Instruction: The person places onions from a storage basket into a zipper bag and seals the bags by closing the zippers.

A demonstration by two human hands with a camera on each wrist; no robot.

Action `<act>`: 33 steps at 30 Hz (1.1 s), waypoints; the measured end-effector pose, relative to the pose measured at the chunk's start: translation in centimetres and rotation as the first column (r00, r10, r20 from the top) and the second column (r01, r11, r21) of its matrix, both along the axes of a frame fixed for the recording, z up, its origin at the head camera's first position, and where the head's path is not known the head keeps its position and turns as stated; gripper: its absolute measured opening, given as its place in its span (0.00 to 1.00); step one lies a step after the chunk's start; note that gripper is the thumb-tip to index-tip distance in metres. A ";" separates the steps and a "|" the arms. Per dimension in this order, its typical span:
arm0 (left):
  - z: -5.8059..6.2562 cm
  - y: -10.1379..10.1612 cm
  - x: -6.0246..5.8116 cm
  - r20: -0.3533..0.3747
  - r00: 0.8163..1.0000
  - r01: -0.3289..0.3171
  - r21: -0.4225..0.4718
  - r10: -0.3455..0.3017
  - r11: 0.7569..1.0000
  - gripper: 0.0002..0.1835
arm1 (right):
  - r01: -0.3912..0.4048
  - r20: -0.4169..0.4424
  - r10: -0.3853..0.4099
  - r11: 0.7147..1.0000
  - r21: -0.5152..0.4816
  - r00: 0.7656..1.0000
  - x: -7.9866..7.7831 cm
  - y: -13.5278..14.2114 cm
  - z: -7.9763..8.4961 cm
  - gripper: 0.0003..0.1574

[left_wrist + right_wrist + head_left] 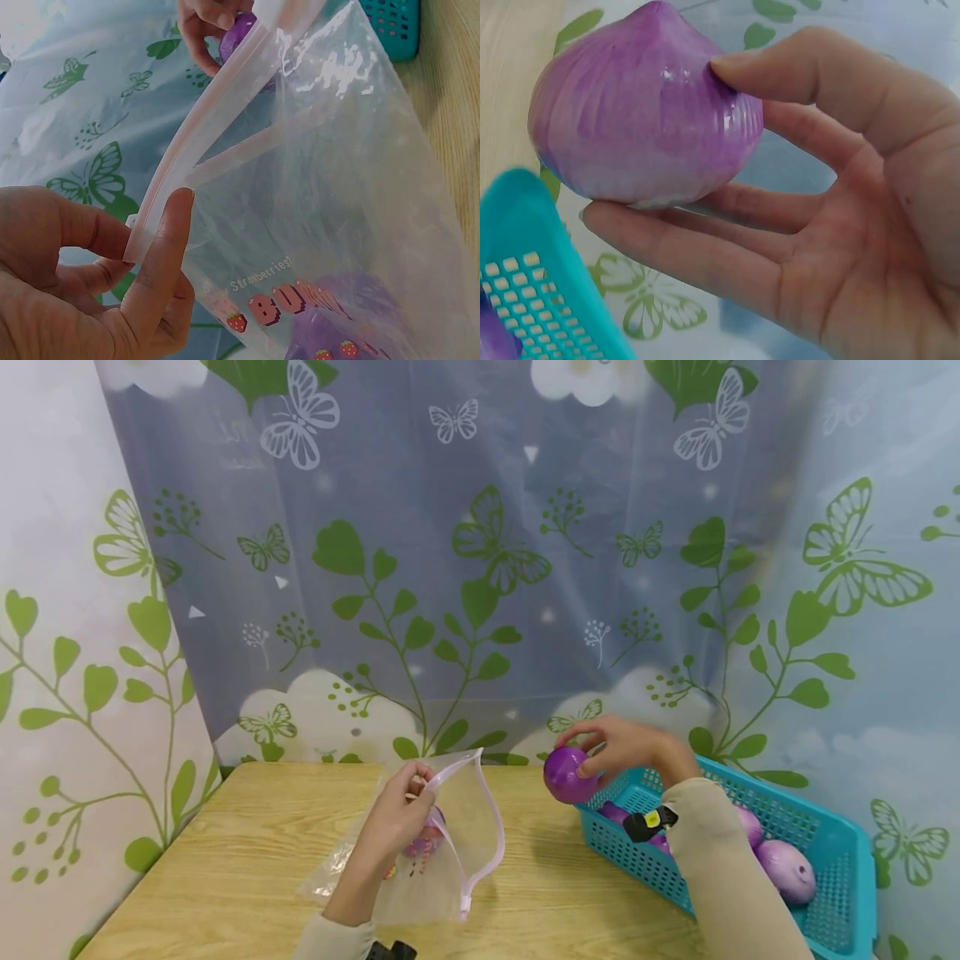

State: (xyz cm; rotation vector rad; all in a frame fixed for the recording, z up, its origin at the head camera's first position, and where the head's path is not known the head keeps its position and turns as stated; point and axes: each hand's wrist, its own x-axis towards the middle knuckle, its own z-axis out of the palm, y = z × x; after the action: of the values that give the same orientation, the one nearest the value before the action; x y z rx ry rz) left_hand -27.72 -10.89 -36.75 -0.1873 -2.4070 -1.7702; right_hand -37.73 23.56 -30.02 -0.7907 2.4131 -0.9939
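Observation:
My left hand [395, 810] pinches the pink zip edge of a clear plastic zip bag [476, 827], whose mouth stands parted toward the right. Inside the bag, low down, lies a purple object [349, 315], partly covered by the printed strawberries and lettering. My right hand [622, 747] holds a purple onion [649, 109] between thumb and fingers, above the left end of a teal basket [832, 835]. In the right wrist view the onion shows a pointed top and glossy, streaked skin.
Several more purple onions lie in the basket, one pale onion [786, 870] among them; my right forearm hides part of it. Everything rests on a wooden table [247, 835]. A curtain [420, 610] printed with leaves and butterflies hangs behind the table.

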 end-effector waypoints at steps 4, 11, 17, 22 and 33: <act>0.0 0.0 0.1 0.000 1.000 -0.005 -0.003 0.005 1.000 0.07 | -0.036 -0.025 0.036 0.999 -0.031 0.999 0.7 -1.0 0.0 0.32; 0.1 0.0 0.3 0.001 1.000 -0.003 0.007 0.003 1.000 0.08 | -0.096 -0.051 0.092 0.992 -0.084 0.994 1.9 -3.0 -0.1 0.31; 0.1 0.1 0.3 0.002 1.000 -0.008 -0.005 0.008 1.000 0.08 | -0.141 -0.017 0.140 0.980 -0.140 0.990 2.4 -4.9 -0.5 0.33; 0.1 0.0 0.4 -0.006 1.000 -0.010 -0.019 0.010 1.000 0.08 | -0.166 -0.044 0.162 0.980 -0.113 0.986 3.1 -6.4 -0.8 0.33; 0.2 0.1 0.3 -0.001 1.000 0.002 0.025 -0.002 1.000 0.09 | -0.223 -0.066 0.217 0.970 -0.102 0.974 4.4 -9.3 -1.1 0.36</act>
State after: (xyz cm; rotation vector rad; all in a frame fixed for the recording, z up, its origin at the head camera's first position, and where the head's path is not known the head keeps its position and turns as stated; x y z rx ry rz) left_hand -27.38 -10.77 -36.51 -0.1876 -2.3839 -1.7992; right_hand -33.31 14.24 -31.14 -1.1106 2.2690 -1.0333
